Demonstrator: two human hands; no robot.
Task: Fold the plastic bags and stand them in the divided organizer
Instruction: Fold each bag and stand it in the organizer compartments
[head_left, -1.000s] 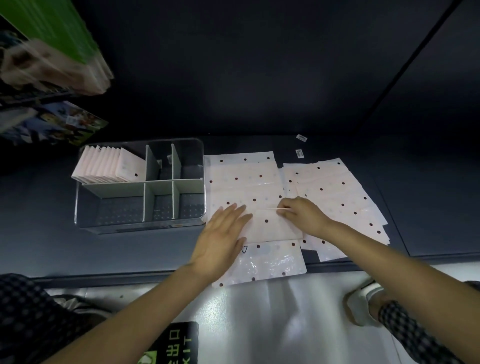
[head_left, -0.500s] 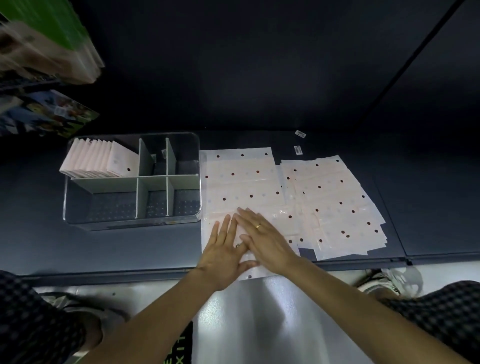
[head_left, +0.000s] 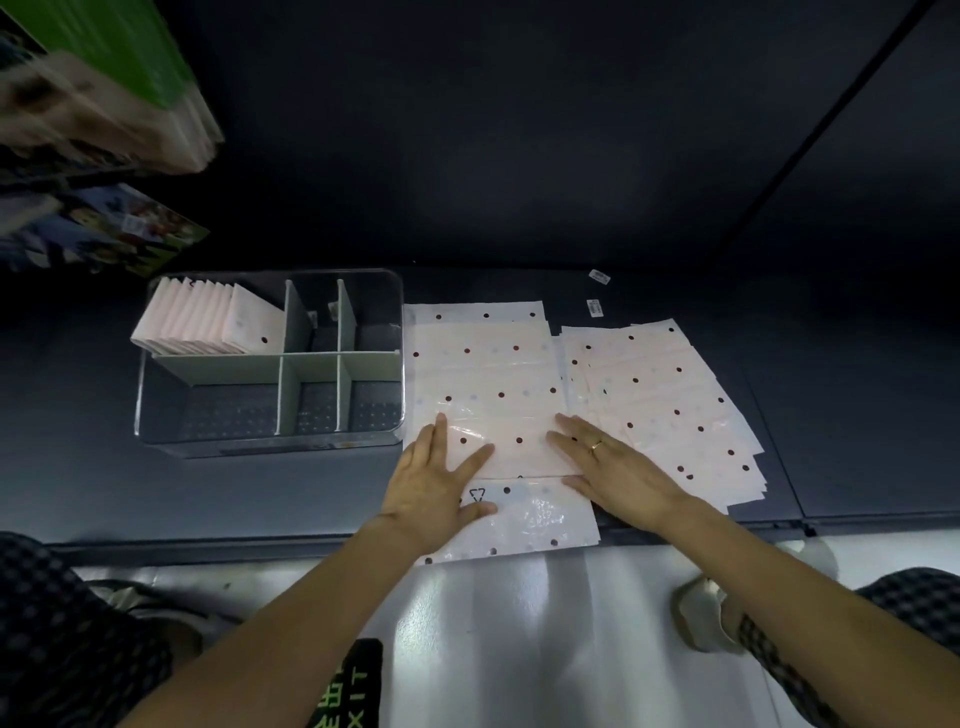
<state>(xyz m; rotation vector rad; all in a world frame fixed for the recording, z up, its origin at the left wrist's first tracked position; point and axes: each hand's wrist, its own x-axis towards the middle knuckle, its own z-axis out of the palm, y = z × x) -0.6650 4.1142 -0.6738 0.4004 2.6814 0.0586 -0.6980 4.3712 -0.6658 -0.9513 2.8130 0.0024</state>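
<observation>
Now both hands press flat on a dotted bag beside the organizer.
Left hand and right hand lie spread, fingers straight, at the folded flap's two ends; folded bags stand in the organizer's far-left compartment.

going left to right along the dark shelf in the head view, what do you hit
folded bags standing in the clear organizer → left hand → bag being folded → right hand → stack of flat dotted bags
</observation>
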